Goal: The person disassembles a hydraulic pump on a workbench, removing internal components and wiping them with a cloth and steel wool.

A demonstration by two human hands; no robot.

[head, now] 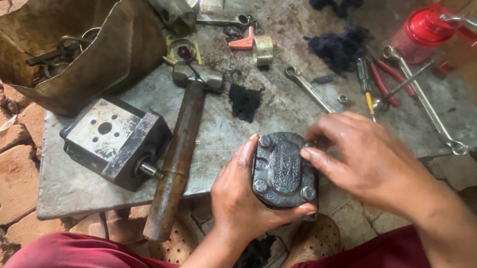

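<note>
Lower centre of the frame: left hand [238,201] is gripping a greasy black pump body [281,170] at the near edge of the metal slab [285,107]; right hand [365,158] is pinching at its upper right corner. Its bolts are sitting in place; tightness cannot be judged. Left of frame: grey block [115,141], hammer [180,146]. Right: spanners [428,101], red oil can [426,31], lying unused.
</note>
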